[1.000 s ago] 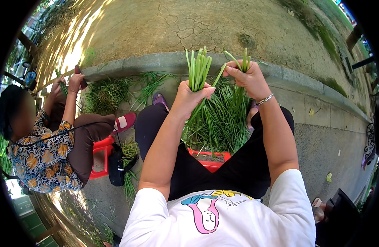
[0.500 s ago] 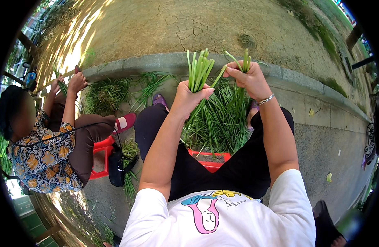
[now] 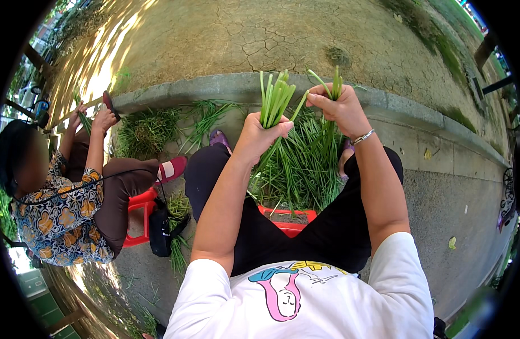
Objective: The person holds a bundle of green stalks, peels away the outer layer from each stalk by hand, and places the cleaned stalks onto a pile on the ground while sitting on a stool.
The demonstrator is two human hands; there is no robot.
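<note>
My left hand [image 3: 262, 134] is closed around a bunch of long green stalks [image 3: 278, 100], thick pale ends upward and thin leaves hanging below. My right hand [image 3: 343, 111] wears a silver bracelet at the wrist. Its thumb and finger pinch the end of one stalk [image 3: 301, 105] that leans out from the left bunch. A few more stalks [image 3: 335, 85] stick up out of the right hand's grip. Beneath both hands, between my knees, lies a large heap of the same greens [image 3: 305, 164].
A red plastic stool [image 3: 287, 227] shows between my thighs. At left, a seated person [image 3: 62, 220] handles stalks. Near that person are a tangled greens pile [image 3: 148, 133], a black bag [image 3: 160, 229] and another red stool [image 3: 138, 217]. A concrete curb [image 3: 215, 87] borders cracked earth ahead.
The pinched stalk and the left bunch have shifted very slightly; both grips are the same. The person at left has lowered one hand a little. A dark shape at lower right has mostly gone.
</note>
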